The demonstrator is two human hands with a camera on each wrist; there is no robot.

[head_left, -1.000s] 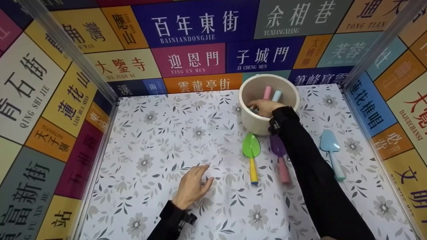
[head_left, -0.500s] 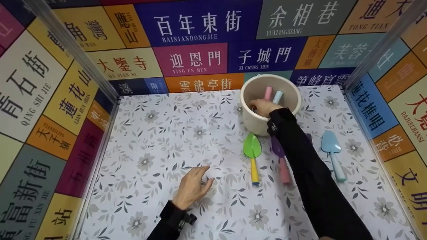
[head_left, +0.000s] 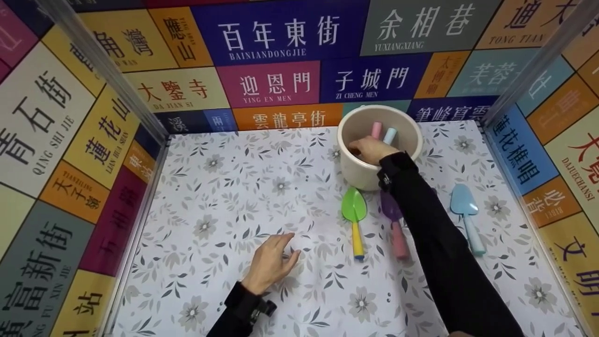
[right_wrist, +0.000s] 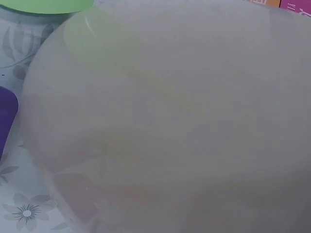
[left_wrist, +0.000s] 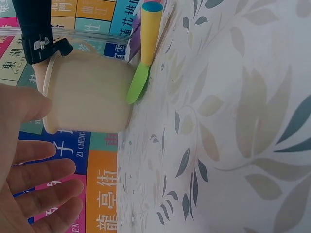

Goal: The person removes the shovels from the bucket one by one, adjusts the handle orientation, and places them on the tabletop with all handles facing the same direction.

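My right hand (head_left: pixel 370 149) reaches over the near rim of a cream bucket (head_left: pixel 360 175). Its fingers point down inside, with the fingertips hidden, so what they hold cannot be seen. A pink handle (head_left: pixel 376 129) and a light blue handle (head_left: pixel 389 135) stand up in the bucket beside that hand. In the right wrist view the bucket's outer wall (right_wrist: pixel 170 121) fills most of the picture. My left hand (head_left: pixel 270 263) stays low over the patterned surface, fingers relaxed and apart, holding nothing. The left wrist view shows its spread fingers (left_wrist: pixel 46 174).
Before the bucket lie a green trowel (head_left: pixel 354 206) with a yellow handle, a purple trowel (head_left: pixel 390 210) with a pink handle, partly under the right forearm, and a light blue trowel (head_left: pixel 464 201). Lettered panels (head_left: pixel 271 84) wall the back and sides of the flowered surface (head_left: pixel 224 187).
The right hand has shifted very slightly inside the bucket, and its fingertips show less now. The left hand and the trowels on the surface have stayed put.
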